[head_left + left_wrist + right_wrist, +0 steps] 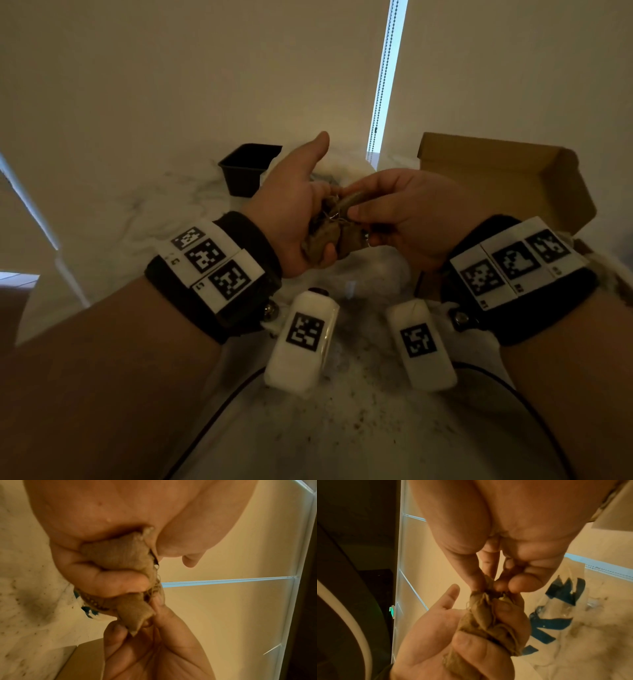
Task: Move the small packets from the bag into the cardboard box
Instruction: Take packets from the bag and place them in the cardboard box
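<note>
Both hands meet above the marble counter in the head view, over a bunch of small brown burlap packets (325, 236) with loose threads. My left hand (308, 205) grips the bunch in its curled fingers, thumb sticking up. My right hand (376, 210) pinches one packet at the top between thumb and fingertips. In the left wrist view the packets (118, 555) sit under a curled left finger. The right wrist view shows the pinch on the packets (481, 616). The open cardboard box (507, 178) stands at the right. The white bag (565, 601) with blue print lies behind the hands.
A black square pot (246, 168) stands at the back left of the counter (137, 212). Dark crumbs speckle the counter's near part. A closed blind with a bead chain (383, 78) hangs behind. Black cables run from both wrist units towards me.
</note>
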The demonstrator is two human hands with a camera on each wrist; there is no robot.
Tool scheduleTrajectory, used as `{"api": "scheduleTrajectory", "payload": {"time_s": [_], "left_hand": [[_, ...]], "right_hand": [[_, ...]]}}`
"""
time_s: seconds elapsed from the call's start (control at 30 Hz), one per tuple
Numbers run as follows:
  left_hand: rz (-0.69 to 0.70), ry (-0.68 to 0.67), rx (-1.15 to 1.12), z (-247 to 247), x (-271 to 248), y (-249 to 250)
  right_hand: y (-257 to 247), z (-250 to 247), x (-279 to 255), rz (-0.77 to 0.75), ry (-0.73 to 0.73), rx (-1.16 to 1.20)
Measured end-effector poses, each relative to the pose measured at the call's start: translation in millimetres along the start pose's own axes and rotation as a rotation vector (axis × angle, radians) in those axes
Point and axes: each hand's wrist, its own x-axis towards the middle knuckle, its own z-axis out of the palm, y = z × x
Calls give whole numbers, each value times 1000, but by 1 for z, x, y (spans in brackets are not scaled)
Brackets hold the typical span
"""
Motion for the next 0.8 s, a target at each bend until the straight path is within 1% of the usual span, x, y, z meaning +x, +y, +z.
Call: {"api": "scheduleTrajectory", "payload": {"time_s": [0.1, 0.2, 0.4, 0.53, 0.6, 0.7, 0.8], "left_hand": [[23, 22, 1, 0, -1, 1], [43, 64, 6, -1, -1, 3], [118, 198, -69, -6, 1, 6], [176, 266, -65, -10, 4, 7], [203, 260, -25, -11, 6, 6], [235, 204, 75, -8, 6, 4], [299, 194, 199, -5, 6, 1]], "right_hand": [[-2, -1, -2, -12, 68, -81], [-3, -3, -1, -35, 137, -103], [-8, -10, 1, -40, 232, 71], [-7, -13, 2, -35, 312, 104], [-8, -15, 1, -34, 330, 131], [-9, -14, 2, -26, 341, 205], [-8, -10, 2, -2, 276, 245]]}}
